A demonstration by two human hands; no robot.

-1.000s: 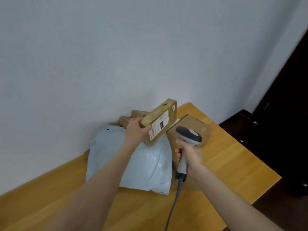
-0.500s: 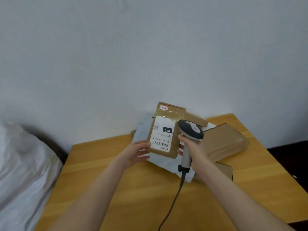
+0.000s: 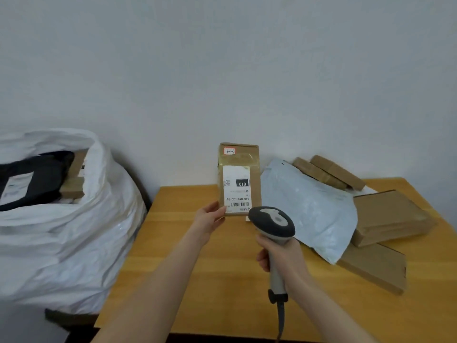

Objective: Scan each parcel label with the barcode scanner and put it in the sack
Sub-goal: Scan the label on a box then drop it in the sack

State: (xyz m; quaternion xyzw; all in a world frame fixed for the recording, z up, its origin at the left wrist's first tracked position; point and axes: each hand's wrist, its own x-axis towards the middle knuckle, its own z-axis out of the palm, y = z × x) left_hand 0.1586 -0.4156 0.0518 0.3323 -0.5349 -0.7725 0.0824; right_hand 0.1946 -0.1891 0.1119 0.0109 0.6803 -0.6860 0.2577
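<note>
Pinching one corner of brown cardboard parcel in left hand over back edge of wooden table, gripping grey barcode scanner in right hand; could swing loose, spoiling scan.

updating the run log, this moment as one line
left hand: holds box upright | right hand: grips scanner near label | sack: left of table | step: scan

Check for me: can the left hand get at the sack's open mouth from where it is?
Probably yes. The sack stands open beside the left edge of the table, with nothing between its mouth and the left hand, though that hand is holding a box.
</note>
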